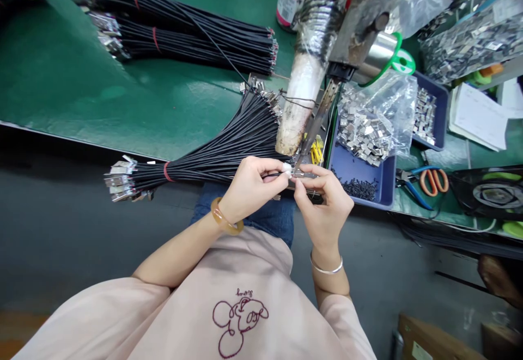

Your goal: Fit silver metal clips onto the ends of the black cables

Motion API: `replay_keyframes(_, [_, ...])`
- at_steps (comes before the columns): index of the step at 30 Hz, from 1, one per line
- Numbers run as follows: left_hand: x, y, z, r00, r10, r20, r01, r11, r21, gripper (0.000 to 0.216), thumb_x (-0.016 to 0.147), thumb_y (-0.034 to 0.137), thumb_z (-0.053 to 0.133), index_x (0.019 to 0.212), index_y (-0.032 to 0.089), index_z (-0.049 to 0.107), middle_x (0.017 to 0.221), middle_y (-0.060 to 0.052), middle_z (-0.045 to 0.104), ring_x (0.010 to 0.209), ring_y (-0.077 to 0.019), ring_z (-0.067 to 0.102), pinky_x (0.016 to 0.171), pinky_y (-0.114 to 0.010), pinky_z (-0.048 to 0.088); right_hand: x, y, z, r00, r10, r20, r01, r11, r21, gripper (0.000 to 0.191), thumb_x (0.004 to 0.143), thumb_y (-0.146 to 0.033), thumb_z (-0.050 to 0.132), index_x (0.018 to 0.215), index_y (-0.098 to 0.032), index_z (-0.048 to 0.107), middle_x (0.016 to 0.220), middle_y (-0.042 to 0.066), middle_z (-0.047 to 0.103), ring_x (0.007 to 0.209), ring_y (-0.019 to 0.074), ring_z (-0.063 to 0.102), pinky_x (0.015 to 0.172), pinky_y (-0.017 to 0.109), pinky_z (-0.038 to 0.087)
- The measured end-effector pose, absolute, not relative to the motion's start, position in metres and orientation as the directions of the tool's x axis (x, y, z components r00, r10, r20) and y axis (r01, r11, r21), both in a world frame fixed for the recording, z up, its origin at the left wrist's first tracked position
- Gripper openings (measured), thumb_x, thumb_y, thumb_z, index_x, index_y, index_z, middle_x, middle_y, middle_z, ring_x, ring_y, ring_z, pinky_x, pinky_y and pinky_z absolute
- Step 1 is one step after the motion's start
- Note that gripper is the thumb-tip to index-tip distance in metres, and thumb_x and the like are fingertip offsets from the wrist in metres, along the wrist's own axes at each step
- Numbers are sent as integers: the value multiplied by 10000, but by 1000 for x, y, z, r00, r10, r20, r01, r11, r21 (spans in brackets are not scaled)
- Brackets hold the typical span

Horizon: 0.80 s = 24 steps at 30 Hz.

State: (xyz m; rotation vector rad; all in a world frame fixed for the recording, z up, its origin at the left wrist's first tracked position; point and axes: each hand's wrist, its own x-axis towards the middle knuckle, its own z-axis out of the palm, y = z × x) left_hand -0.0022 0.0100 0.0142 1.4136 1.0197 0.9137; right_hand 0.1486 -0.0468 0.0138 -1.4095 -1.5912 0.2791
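My left hand (251, 188) pinches a black cable (269, 175) close to its end, with something white on a fingertip. Close beside it, the thumb and fingers of my right hand (324, 202) are pinched at a small metal connector (298, 174) on that cable end. A soldering iron (322, 112) slants down from above, its tip right by the fingertips; I cannot tell whether it touches the connector. Behind my left hand fans a bundle of black cables (220, 153), held by a red band (167, 171), with metal connectors (120, 179) at its left end.
A foil-wrapped hose (300, 93) hangs left of the iron. To the right, a blue tray (386, 185) holds metal shells and small black pieces. Pliers (414, 185) and orange-handled scissors (433, 180) lie farther right. More banded cables (196, 44) lie at the back.
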Motion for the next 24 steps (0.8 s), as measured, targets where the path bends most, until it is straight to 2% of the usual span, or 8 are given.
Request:
replay_keyframes(8, [-2,13,21,307,951,-23,84,-3,996,193,758,249,644,719,96,755,608,-36,637,542,-94,478,488,-194,383,149,-46,23,139,874,465,604,297,-739,153,850,-88,695,845,-231,641,1035,8,772,939,161,765,824,308,645])
replay_keyframes(15, [-2,13,17,371,928,-43,130,-7,991,203,772,211,612,657,92,729,558,-4,567,512,-66,407,483,-186,323,151,-48,23,38,865,500,698,335,-633,155,857,-100,670,824,-236,602,996,23,779,957,185,770,836,339,647])
replay_keyframes(24, [-3,12,16,369,929,24,138,-81,987,225,789,211,602,612,105,691,558,9,489,538,-73,367,498,-207,289,153,-47,20,73,878,473,665,310,-680,127,880,-126,659,819,-230,620,1018,29,772,918,174,766,785,324,652])
